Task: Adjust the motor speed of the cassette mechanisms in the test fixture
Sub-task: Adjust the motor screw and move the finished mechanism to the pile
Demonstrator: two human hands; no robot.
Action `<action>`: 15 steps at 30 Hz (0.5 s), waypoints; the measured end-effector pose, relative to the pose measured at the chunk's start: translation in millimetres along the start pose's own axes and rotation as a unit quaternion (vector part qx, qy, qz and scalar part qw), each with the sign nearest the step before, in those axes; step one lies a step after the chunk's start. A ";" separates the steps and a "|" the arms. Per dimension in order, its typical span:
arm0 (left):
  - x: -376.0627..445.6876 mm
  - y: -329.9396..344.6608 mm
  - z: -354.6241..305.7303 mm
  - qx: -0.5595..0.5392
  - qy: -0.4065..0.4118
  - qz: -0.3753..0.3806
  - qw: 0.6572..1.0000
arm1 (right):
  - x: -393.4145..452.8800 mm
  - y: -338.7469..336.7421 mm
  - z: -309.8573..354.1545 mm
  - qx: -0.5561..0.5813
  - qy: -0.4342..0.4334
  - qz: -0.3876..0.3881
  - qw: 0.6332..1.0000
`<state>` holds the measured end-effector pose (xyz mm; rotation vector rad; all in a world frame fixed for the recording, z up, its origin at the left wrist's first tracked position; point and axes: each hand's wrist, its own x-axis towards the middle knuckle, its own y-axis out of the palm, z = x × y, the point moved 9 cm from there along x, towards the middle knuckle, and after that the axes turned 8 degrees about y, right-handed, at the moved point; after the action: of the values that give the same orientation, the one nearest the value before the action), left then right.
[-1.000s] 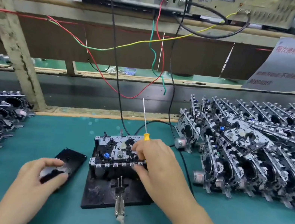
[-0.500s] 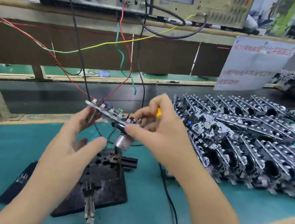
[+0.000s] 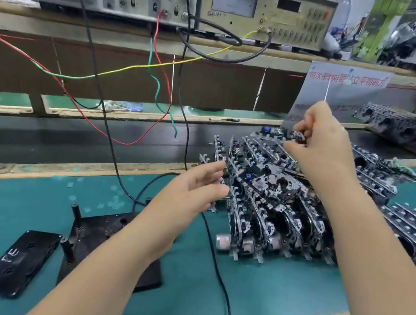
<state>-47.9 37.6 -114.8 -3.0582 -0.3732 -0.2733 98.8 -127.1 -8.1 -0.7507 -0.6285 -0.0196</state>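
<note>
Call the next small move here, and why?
Probably the left hand closing on a mechanism at the near-left end of the stack of mechanisms: its fingers are spread beside it, the test fixture stands bare, and the right hand is busy over the stack's top.

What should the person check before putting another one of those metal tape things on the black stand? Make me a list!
1. Test fixture free of any mechanism: ok, its posts stand bare.
2. Left hand free to pick up a part: ok, fingers relaxed, holding nothing, near the edge of the pile of cassette mechanisms.
3. Screwdriver ready: ok, its thin shaft sticks up from the right hand.
4. The mechanism in the right hand's grip set down on the pile: cannot tell, the fingers hide it.
5. Black cassette within reach: ok, flat on the mat left of the fixture.
</note>
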 end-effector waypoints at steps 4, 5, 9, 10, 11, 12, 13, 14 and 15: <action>-10.1 -11.3 16.5 0.020 -0.026 -0.014 0.999 | 1.1 23.0 -38.6 -0.126 0.024 0.019 0.992; -13.8 -15.2 20.3 0.020 -0.032 -0.018 0.999 | 0.5 26.1 -46.7 -0.148 0.033 0.020 0.988; -29.9 -33.1 33.0 0.025 -0.059 -0.047 0.997 | -2.6 37.1 -66.7 -0.171 0.075 0.034 0.982; -34.6 -37.1 35.2 0.025 -0.065 -0.054 0.996 | -4.5 40.4 -69.5 -0.170 0.086 0.043 0.981; -39.2 -40.6 36.7 0.022 -0.069 -0.060 0.996 | -6.9 42.7 -70.0 -0.170 0.090 0.046 0.980; -44.5 -44.3 37.7 0.018 -0.072 -0.064 0.995 | -9.4 43.4 -67.3 -0.173 0.087 0.039 0.980; -49.8 -48.3 37.8 0.013 -0.073 -0.069 0.995 | -12.5 43.1 -61.4 -0.177 0.078 0.026 0.981; -55.5 -52.8 37.1 0.006 -0.071 -0.075 0.995 | -16.3 42.4 -53.0 -0.176 0.068 0.012 0.982; -61.6 -58.0 35.0 -0.006 -0.066 -0.085 0.994 | -21.3 42.6 -42.4 -0.167 0.059 0.000 0.984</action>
<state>-114.9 81.8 -158.7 -3.0674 -0.6433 -0.0800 113.7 -127.1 -70.1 -1.0656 -0.5166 -0.1718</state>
